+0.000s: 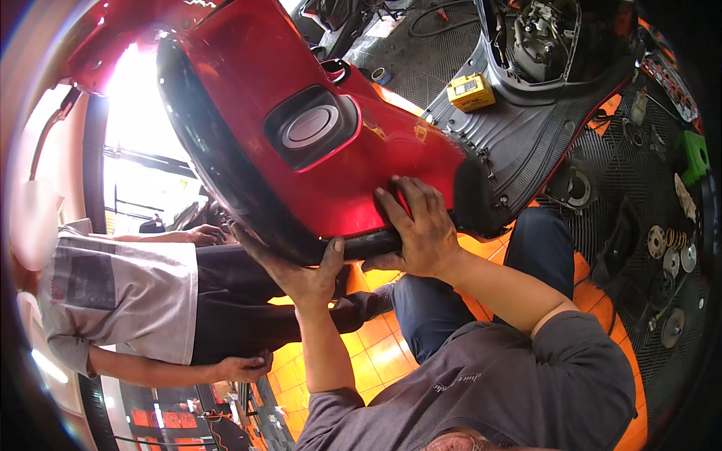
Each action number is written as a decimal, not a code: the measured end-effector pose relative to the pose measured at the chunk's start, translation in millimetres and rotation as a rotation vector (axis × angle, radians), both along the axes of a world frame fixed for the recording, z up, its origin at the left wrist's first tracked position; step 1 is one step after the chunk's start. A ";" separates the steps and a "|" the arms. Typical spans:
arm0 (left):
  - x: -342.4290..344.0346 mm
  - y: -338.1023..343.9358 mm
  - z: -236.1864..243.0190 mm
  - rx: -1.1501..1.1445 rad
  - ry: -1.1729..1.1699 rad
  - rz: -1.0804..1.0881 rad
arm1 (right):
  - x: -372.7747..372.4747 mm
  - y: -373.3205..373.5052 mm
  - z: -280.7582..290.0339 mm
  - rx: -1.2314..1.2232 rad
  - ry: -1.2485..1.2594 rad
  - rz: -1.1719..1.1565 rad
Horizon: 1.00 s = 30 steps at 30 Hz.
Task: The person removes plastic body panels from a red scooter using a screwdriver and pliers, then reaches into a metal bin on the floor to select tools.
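Note:
A red scooter body panel (388,154) with a black trim edge and an oval fitting in a dark recess (309,124) fills the upper middle. My left hand (304,267) grips the panel's lower black edge, thumb up along it. My right hand (417,229) holds the same edge further right, fingers spread over the red surface. The panel lies beside a black scooter floorboard (519,139), on which a yellow battery (471,93) sits.
A co-worker (128,293) stands at the left, hands near their body and the scooter. Loose round parts (672,262) and a green object (693,156) lie on the dark mat at right. An orange tiled floor (368,346) shows below. A tape roll (380,75) lies behind the panel.

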<state>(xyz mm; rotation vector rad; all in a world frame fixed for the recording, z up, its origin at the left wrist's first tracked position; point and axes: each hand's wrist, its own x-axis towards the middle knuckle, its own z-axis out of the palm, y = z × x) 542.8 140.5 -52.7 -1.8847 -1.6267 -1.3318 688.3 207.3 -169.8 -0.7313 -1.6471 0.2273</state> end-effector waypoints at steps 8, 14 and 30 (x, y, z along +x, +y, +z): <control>-18.0 -7.9 1.2 -0.196 -0.075 -0.020 | -10.5 20.7 -15.5 -0.157 0.159 0.048; -72.9 -24.7 -115.3 -0.261 -1.231 -0.069 | -10.3 19.8 -15.3 -0.076 0.341 0.079; 20.6 15.0 -160.4 -0.159 -1.083 -0.499 | -2.7 71.1 58.2 0.470 0.286 -0.177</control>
